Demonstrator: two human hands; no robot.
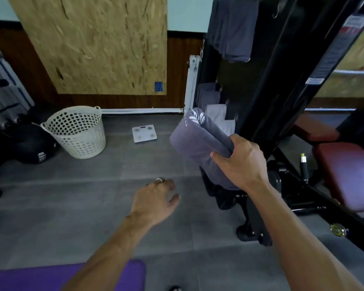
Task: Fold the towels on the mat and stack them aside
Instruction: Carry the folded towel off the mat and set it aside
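While our right hand [239, 162] is carrying the folded grey terry towel [200, 143] out over the grey floor tiles, we are gripping it at its near end, thumb on the side facing us and fingers curled round behind, so the bundle is staying closed as one packet. The towel is projecting up and away from the hand, its far end with a white printed logo pointing toward the black steel gym machine frame [271, 80]. Just beyond that end, pale folded towels [219, 116] are sitting against the frame; we judge this to be the stack we are aiming for. Our right arm is reaching forward, wrist nearly straight. Our left hand [156, 200] is hanging lower and to the left, fingers loosely curled, holding nothing, a ring on one finger. Below it, near our body, the purple foam mat [61, 276] is lying.
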